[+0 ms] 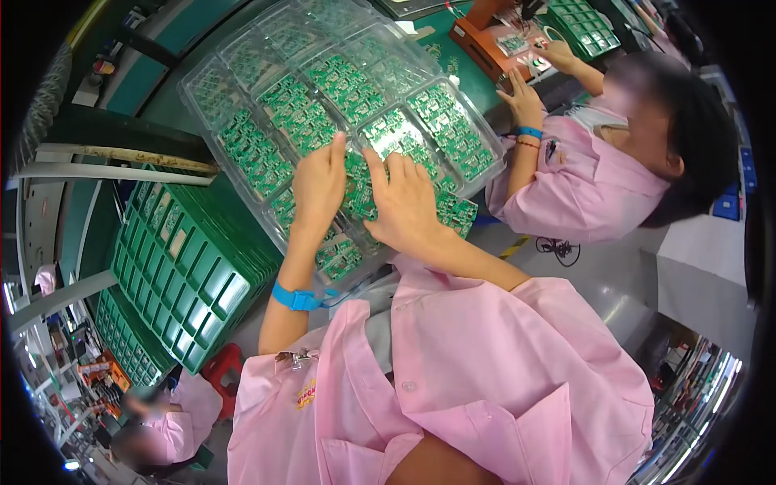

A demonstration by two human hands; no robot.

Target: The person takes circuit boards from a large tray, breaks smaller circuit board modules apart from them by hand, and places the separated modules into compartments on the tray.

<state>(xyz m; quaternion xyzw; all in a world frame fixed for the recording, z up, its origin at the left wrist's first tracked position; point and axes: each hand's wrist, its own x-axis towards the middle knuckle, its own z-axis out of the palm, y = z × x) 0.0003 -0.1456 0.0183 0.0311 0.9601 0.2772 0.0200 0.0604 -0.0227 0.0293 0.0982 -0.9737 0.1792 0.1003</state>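
Observation:
A clear plastic tray (pixel 220 171) with compartments lies tilted below me, filled with green circuit boards (pixel 293 113). Over its near middle, a green circuit board (pixel 356 187) sits between my two hands. My left hand (pixel 318 187) grips its left side, thumb pointing up and the other fingers mostly hidden. From the right, my right hand (pixel 404 200) holds the same board, with fingers bent over it and the thumb at its lower edge. A blue wrist strap (pixel 297 297) circles my left wrist. More boards (pixel 455 212) lie near my right wrist.
Stacked green trays (pixel 190 267) stand at the left. A co-worker in pink (pixel 586 178) sits at the right, hands by an orange fixture (pixel 477 48). Another green tray (pixel 584 26) lies behind it. A red stool (pixel 224 373) and another person (pixel 166 428) are lower left.

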